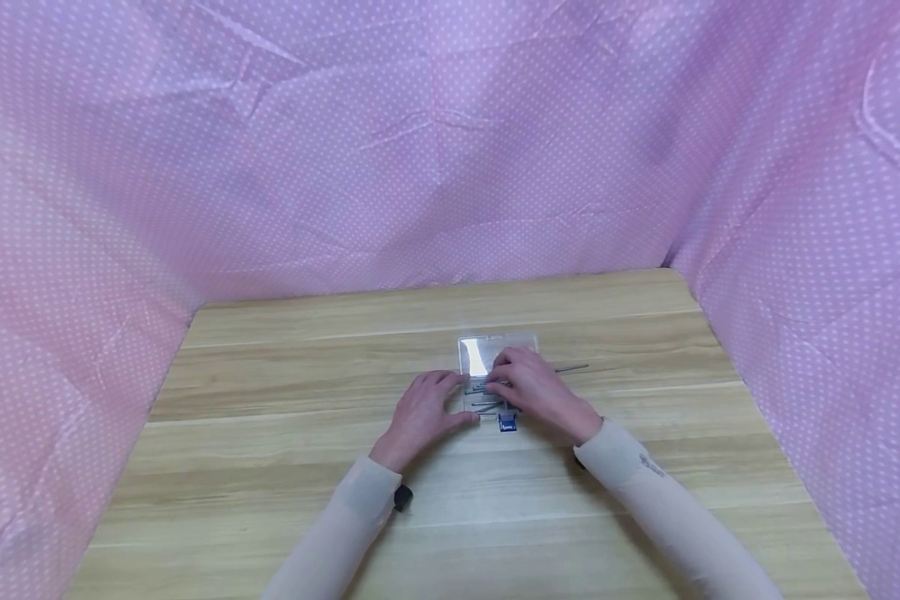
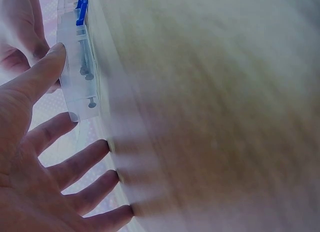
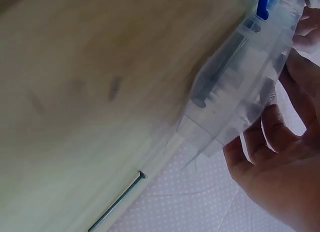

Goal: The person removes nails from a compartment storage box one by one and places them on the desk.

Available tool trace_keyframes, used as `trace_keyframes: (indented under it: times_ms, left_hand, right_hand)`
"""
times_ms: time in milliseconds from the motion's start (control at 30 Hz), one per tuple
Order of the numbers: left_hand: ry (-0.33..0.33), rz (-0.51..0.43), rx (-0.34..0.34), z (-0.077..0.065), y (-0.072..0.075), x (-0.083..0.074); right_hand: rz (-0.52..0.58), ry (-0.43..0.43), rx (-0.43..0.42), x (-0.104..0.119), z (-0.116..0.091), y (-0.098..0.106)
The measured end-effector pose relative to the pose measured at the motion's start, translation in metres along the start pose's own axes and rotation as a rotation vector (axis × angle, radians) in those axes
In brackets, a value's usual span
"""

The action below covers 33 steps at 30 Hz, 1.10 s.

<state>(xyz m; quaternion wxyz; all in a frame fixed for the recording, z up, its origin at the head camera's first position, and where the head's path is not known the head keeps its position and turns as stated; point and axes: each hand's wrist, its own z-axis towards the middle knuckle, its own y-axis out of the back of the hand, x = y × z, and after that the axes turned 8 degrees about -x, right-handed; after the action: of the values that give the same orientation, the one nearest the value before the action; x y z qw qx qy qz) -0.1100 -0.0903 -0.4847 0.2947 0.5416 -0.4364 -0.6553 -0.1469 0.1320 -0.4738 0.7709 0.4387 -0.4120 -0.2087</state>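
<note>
A clear plastic box [image 2: 75,99] with its lid [image 1: 516,340] folded back lies on the table. Several metal nails [image 1: 486,405] lie inside, and a blue latch [image 1: 507,422] sits on its front side. My left hand [image 1: 422,410] is at the left end, thumb on the front rim and index fingertip at the corner; its other fingers are spread with tips at the tabletop. My right hand [image 1: 534,385] reaches over the right part from above, fingers bent down into it. The box wall partly hides those fingertips, so I cannot tell whether they pinch a nail.
One long nail [image 3: 117,201] lies loose on the wooden table [image 1: 285,467], just right of the box. Pink dotted cloth [image 1: 435,150] hangs behind the table and along both sides. Dark wrist bands [image 1: 402,498] show at the sleeves.
</note>
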Motion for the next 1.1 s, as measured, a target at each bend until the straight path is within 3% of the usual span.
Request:
trace_keyframes:
  times_ms: [333, 700, 1100]
  left_hand:
    - [0.005, -0.012, 0.006, 0.001, 0.002, 0.001]
    - [-0.056, -0.051, 0.018, 0.002, 0.009, 0.009]
    - [-0.037, -0.049, 0.013, 0.003, 0.007, 0.011]
  right_hand:
    - [-0.048, -0.024, 0.058, 0.003, 0.009, -0.005]
    - [-0.083, 0.052, 0.092, -0.001, 0.016, -0.006]
    - [-0.104, 0.121, 0.172, -0.005, 0.026, -0.004]
